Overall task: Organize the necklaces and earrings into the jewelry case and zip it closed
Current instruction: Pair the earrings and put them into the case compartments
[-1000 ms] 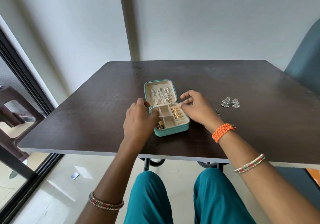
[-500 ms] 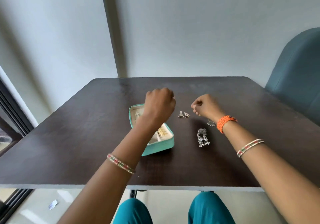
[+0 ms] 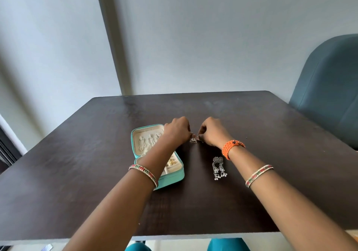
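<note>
While both hands are meeting at the counter's (image 3: 271,154) centre, the left hand (image 3: 177,130) and right hand (image 3: 212,133) are working the same small triangular earring (image 3: 193,140). Left grip: fingertips curled and pinching it at its 12 o'clock edge. Right grip: fingers curled in toward its 2 o'clock side, contact looking like a pinch but partly hidden. Earring itself is sitting at or just off the counter surface; cannot tell which.

Teal jewelry case (image 3: 170,179) is lying open at 9 o'clock of the hands, with the left forearm crossing over it. Lid is lying back toward 12, silver necklaces (image 3: 148,144) showing on its cream lining. Gold pieces (image 3: 170,161) are showing in the tray compartments, mostly hidden under the arm.

Silver dangling earrings (image 3: 219,168) are lying on the counter at 5 o'clock of the right hand, just beside the orange wristband (image 3: 230,148), apart from the case.

Blue chair (image 3: 329,88) is standing at 3 o'clock beyond the counter edge.
</note>
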